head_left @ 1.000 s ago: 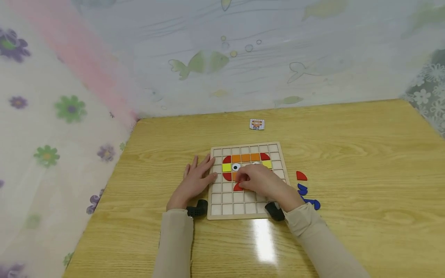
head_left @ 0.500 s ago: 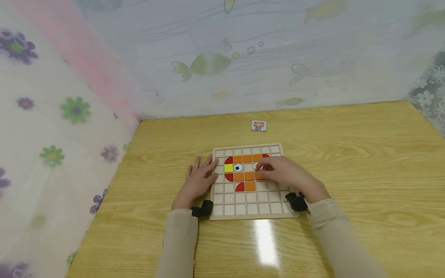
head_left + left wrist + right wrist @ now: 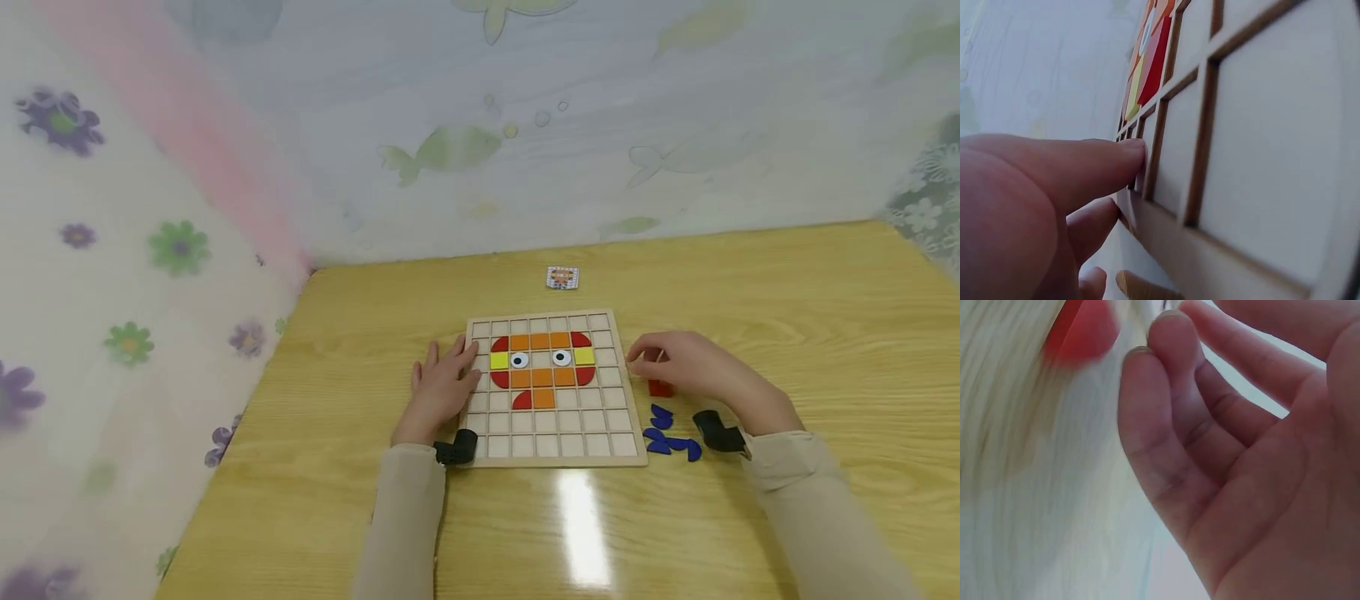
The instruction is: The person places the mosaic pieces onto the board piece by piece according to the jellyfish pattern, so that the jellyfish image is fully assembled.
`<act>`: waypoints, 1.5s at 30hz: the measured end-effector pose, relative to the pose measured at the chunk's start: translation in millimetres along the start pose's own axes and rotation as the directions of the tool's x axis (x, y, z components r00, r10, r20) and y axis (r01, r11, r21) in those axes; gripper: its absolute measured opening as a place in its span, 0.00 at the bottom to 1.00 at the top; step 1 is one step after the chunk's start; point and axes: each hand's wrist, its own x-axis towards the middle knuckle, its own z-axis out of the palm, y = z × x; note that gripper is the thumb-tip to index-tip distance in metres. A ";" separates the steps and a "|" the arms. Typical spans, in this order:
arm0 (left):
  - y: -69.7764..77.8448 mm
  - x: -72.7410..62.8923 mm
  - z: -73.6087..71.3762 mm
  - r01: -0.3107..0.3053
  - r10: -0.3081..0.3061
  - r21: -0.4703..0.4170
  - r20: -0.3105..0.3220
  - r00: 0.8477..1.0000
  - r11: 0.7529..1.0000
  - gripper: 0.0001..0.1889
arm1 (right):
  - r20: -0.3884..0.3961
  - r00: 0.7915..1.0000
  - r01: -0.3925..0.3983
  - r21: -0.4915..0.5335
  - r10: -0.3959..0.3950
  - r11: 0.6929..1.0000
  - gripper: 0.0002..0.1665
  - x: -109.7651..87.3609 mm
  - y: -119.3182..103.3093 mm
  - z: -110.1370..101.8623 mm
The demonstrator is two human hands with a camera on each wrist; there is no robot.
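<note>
A wooden grid board (image 3: 561,461) lies on the table in the head view, with coloured tiles forming a face-like pattern. My left hand (image 3: 438,393) rests flat at its left edge; in the left wrist view, a fingertip (image 3: 1134,149) touches the grid. Beyond the board's right edge hovers my right hand (image 3: 693,371), fingers loosely bent. Partly under it is a red quarter-circle tile (image 3: 658,388). In the right wrist view this red tile (image 3: 1085,334) is blurred and apart from the fingers that show; no tile shows in the hand. A red quarter-circle tile (image 3: 522,401) sits left of the lowest orange tile (image 3: 543,399).
Several blue half-round tiles (image 3: 660,443) lie right of the board, near the black wrist camera (image 3: 717,432). Behind the board is a small pattern card (image 3: 562,277). A patterned wall (image 3: 420,217) stands at the table's back.
My right hand has moved from over the tiles, off the board to the right. The right-hand eye, yellow and red tiles are uncovered. My left hand stays at the board's edge.
</note>
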 end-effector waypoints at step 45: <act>-7.8 18.1 3.5 -0.039 0.038 -0.194 -0.011 0.999 0.980 0.25 | 0.123 0.992 -0.015 0.179 -0.007 0.984 0.07 19.8 25.3 -5.1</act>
